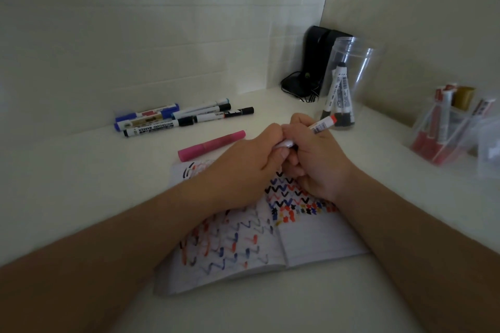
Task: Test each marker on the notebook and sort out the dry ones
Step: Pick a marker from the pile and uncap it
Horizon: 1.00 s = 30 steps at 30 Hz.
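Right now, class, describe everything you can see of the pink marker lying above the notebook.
The pink marker is a thick, plain pink barrel, seemingly plastic, with a slightly brighter section at its left end; whether that is a cap is unclear. It lies flat on the white table, slanted from lower left to upper right, just beyond the top edge of the open notebook. Neither hand touches it, and it lies apart from the group of markers farther back.

Single head-worn wide-angle view, looking forward and down from above the person's forearms. Close to the pale white surface (81, 170), facing a corner of white walls. Edges curve and blur. No second view, so nothing shared.
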{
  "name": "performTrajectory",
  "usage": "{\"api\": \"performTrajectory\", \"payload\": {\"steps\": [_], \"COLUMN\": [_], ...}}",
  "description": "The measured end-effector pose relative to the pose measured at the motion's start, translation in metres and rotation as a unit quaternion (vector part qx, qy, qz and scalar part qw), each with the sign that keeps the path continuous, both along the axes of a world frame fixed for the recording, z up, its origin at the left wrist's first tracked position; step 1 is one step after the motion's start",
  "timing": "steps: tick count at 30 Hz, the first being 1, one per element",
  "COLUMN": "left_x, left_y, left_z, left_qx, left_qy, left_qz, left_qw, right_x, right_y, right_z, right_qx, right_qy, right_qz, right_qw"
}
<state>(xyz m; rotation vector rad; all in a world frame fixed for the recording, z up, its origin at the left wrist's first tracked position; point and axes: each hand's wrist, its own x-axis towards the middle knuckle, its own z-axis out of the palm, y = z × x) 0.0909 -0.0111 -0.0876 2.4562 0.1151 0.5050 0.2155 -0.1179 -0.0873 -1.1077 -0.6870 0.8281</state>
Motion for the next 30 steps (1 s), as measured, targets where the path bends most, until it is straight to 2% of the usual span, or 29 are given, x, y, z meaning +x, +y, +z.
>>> {"api": "performTrajectory", "payload": {"steps": [2, 5, 10, 13, 15, 17, 20, 23, 26, 30], "left_x": [0.000, -0.002, -0.007, -0.015, -0.018, -0.018, -0.015, -0.011, -0.009, -0.008], "left_y": [0.002, 0.003, 0.008, 0.015, 0.014, 0.009, 0.001, -0.002, -0.004, -0.008], "left_z": [0.001, 0.003, 0.008, 0.010, 0.012, 0.014, 0.013, 0.009, 0.008, 0.008], "left_qx": [-0.016, -0.022, -0.032, -0.012, 0.005, 0.028, 0.047, 0.049, 0.047, 0.061], "left_qy": [0.001, 0.021, 0.135, 0.183, 0.189, 0.183, 0.175, 0.171, 0.175, 0.175], "left_qz": [-0.003, -0.010, 0.013, -0.001, -0.023, -0.030, -0.016, -0.001, 0.010, 0.019], "left_qw": [1.000, 0.999, 0.990, 0.983, 0.982, 0.982, 0.983, 0.984, 0.983, 0.983], "right_x": [0.002, 0.003, 0.012, 0.024, 0.024, 0.017, 0.007, -0.004, -0.007, -0.007], "right_y": [0.000, -0.002, -0.016, -0.028, -0.033, -0.041, -0.061, -0.075, -0.082, -0.086], "right_z": [-0.001, 0.001, 0.015, 0.036, 0.047, 0.049, 0.033, 0.012, 0.000, 0.002], "right_qx": [0.003, 0.001, -0.042, -0.001, -0.019, -0.075, -0.092, -0.096, -0.087, -0.150], "right_qy": [0.008, -0.038, -0.106, -0.055, -0.039, -0.082, -0.128, -0.186, -0.206, -0.322], "right_qz": [-0.002, -0.008, -0.030, -0.089, -0.074, -0.006, 0.064, 0.036, -0.011, -0.052], "right_qw": [1.000, 0.999, 0.993, 0.995, 0.996, 0.994, 0.985, 0.977, 0.975, 0.933]}}
